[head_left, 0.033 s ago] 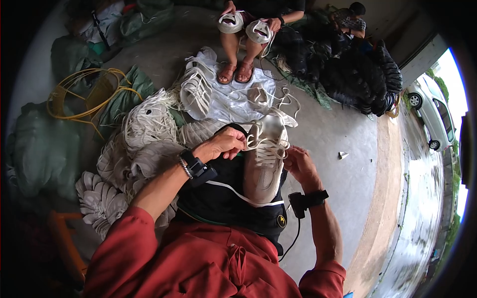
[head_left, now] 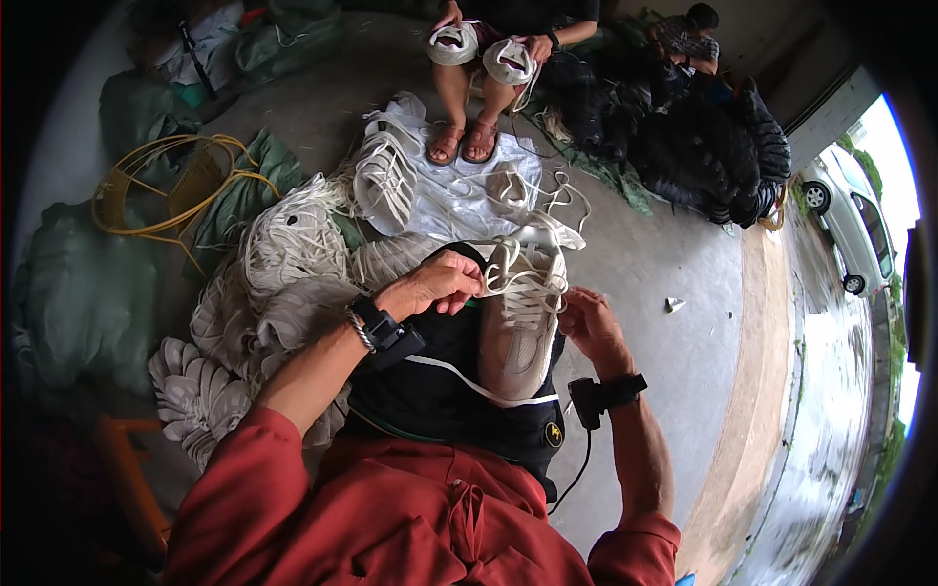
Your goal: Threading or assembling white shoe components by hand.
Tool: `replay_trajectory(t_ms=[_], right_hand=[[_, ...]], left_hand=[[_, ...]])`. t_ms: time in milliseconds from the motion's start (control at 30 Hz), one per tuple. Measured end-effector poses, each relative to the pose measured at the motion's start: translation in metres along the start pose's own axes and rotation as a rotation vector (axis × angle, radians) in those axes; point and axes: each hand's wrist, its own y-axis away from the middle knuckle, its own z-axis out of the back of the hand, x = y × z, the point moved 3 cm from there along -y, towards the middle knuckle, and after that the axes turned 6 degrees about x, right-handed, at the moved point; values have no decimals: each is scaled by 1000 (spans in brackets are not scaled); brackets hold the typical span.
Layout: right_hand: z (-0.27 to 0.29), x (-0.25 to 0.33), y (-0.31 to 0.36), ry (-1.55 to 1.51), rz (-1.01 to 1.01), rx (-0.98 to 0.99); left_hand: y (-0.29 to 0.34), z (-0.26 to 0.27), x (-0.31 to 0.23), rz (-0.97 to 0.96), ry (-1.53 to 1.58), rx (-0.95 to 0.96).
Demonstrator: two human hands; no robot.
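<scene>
A pale beige sneaker (head_left: pixel 515 356) rests on my lap over dark cloth (head_left: pixel 430 391), its toe toward me. White shoelaces (head_left: pixel 525 305) cross its front and form loose loops near the collar. My left hand (head_left: pixel 437 280) is closed at the shoe's left side, thumb and fingertips pinching a loop of lace. On the other side, my right hand (head_left: pixel 593 324) is also closed in a pinch beside the eyelets, apparently on the lace; its fingertips partly hide what they hold.
Heaped white shoe uppers (head_left: pixel 293 244) lie to my left, by a yellow-framed chair (head_left: pixel 176 230). Ahead, a person (head_left: pixel 489 68) sits with shoes on both knees, feet on white sheeting (head_left: pixel 445 195). Black shoes (head_left: pixel 684 146) are piled at the far right, near another person (head_left: pixel 689 44).
</scene>
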Motion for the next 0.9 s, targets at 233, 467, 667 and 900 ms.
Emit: replay_trajectory(t_ms=[233, 467, 667, 900], right_hand=[[6, 16, -2, 363, 180, -202], [-4, 20, -13, 608, 225, -136], [18, 10, -10, 382, 216, -83], [-6, 33, -17, 612, 398, -263]], left_hand=[[9, 4, -5, -72, 81, -238], [-20, -8, -10, -84, -303, -307], [-8, -2, -3, -86, -78, -282], [8, 6, 0, -106, 111, -344]])
